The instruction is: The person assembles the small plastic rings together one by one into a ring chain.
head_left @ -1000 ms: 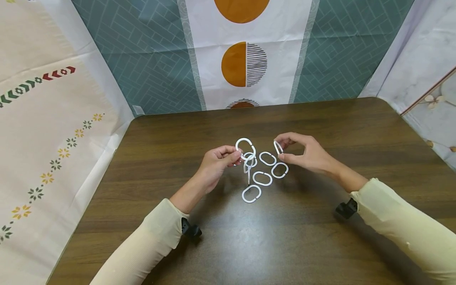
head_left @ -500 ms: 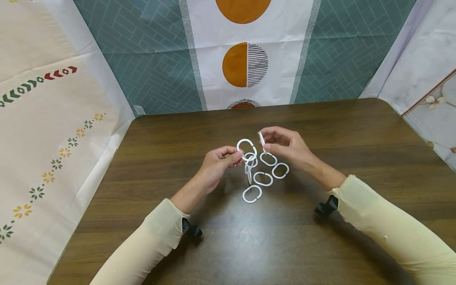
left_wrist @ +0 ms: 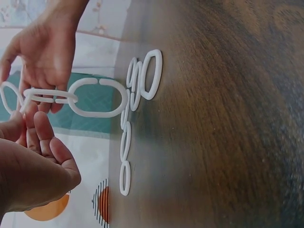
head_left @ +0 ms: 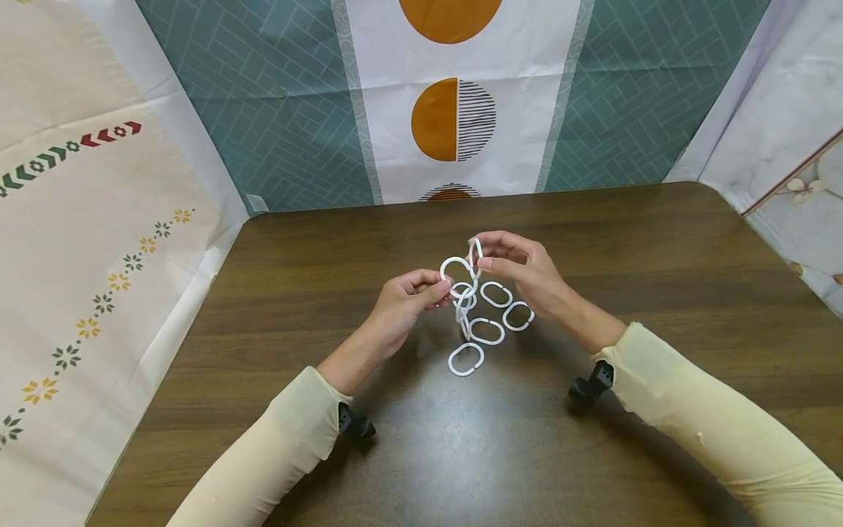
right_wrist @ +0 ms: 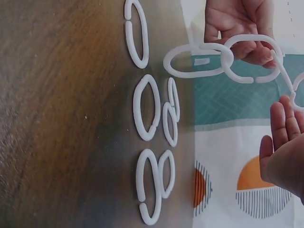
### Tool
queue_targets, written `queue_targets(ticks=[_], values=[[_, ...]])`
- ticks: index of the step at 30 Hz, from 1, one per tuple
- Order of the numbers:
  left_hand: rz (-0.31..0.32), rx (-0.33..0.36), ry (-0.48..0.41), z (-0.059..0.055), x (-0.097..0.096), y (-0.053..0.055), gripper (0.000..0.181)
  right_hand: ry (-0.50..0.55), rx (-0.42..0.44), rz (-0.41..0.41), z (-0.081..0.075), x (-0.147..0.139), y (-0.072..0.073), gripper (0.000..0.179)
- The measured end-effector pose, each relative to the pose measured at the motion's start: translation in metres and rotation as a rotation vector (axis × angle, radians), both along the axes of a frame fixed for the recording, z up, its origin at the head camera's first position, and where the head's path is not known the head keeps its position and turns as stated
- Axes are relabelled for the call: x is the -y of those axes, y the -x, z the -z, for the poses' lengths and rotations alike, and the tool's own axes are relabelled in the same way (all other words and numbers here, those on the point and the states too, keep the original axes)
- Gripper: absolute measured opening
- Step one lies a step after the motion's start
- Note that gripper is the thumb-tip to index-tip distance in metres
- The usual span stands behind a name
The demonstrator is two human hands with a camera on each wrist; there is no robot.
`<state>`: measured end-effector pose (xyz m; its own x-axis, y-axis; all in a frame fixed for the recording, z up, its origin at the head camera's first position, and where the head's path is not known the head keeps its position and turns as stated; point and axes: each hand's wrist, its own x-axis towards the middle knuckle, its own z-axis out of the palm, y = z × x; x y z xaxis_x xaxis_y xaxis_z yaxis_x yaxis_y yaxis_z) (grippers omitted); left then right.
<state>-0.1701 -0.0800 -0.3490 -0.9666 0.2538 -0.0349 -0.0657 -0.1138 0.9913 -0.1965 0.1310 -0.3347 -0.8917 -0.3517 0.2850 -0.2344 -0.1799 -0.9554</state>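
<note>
My left hand (head_left: 403, 307) pinches a white C-shaped plastic ring (head_left: 454, 258) between thumb and fingers. From that ring hangs a short chain of similar links, the lowest link (left_wrist: 97, 114) dangling close over the table in the left wrist view. My right hand (head_left: 523, 272) pinches another white ring (head_left: 479, 247) by its side, held upright. In the head view this ring overlaps the right edge of the top chain ring, near its gap. The right fingers hide part of their ring.
Several loose white split rings (head_left: 451, 360) lie on the dark wooden table (head_left: 329, 256) just below the hands. Each wrist wears a black camera (head_left: 356, 424). Patterned cloths (head_left: 296, 110) hang behind and beside the table.
My right hand has moved left and slightly away with its ring, from beside the loose rings up to the top chain ring. The left hand has stayed nearly still.
</note>
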Motion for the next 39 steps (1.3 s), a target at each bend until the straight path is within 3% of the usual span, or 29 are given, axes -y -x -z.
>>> queue_targets(ticks=[13,31,39], values=[[-0.012,-0.010,-0.013,0.0009,-0.0006,-0.0016,0.006,0.043,0.060,-0.021,0.0055,0.0028,0.0012,0.031],[-0.028,-0.008,-0.031,0.0010,-0.0017,-0.0016,0.007,0.064,0.219,-0.040,0.0078,0.0012,-0.0015,0.022],[-0.049,0.004,-0.034,0.0022,-0.0016,-0.0011,0.011,0.089,0.202,-0.056,0.0087,0.0030,0.0001,0.020]])
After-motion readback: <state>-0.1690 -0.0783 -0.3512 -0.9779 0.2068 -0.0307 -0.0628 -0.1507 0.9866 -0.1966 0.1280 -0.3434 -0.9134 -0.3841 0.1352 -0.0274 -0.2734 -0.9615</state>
